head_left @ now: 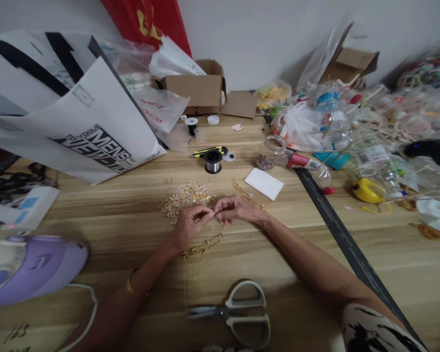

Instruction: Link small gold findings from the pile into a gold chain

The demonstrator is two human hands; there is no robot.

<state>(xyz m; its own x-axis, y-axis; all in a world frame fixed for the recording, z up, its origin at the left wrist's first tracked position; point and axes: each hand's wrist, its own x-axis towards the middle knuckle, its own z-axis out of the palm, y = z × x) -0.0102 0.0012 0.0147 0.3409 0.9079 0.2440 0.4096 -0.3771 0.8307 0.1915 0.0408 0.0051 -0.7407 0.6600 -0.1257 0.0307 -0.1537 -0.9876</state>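
My left hand and my right hand meet over the wooden table, fingertips pinched together. Whatever lies between the fingers is too small to make out. Just beyond my left hand is a pile of small gold and clear beaded pieces. A gold chain lies on the table below the hands, close to my left wrist. Past my right wrist rests another thin gold chain, partly hidden by that hand. Scissors with pale handles lie spread near the front edge.
A wire spool and a yellow utility knife lie beyond the pile. A white card is to the right, near a jar of beads. Bottles and bags crowd the right; a purple iron and a white paper bag stand left.
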